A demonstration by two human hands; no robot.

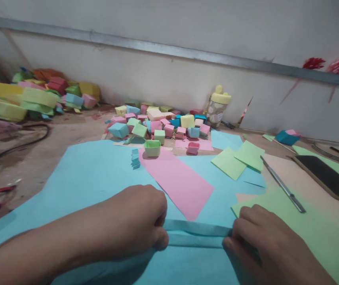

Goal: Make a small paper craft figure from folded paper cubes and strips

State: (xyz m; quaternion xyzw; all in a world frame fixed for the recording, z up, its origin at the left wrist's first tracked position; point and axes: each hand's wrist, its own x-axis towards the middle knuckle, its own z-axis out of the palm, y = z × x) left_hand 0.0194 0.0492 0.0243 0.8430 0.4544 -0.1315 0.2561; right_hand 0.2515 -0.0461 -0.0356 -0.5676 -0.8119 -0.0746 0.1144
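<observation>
A narrow folded strip of blue paper (197, 233) stretches between my two hands, with creases running along its length. My left hand (145, 217) is closed on the strip's left end, thumb and curled fingers pinching it. At the right end, my right hand (261, 237) grips the strip in the same way. Beneath both lies a large blue sheet (98, 174). A pink paper rectangle (181, 182) rests on it just beyond the strip. Near the pink paper's far end stand a small open green paper box (152, 148) and a little blue folded strip (135, 159).
Several small paper boxes (157, 122) are heaped by the wall, with a bigger pile (39, 95) at the far left. A yellow-lidded jar (217, 105) stands behind. On the right lie green sheets (312, 229), a metal cutter knife (282, 184) and a phone (326, 176).
</observation>
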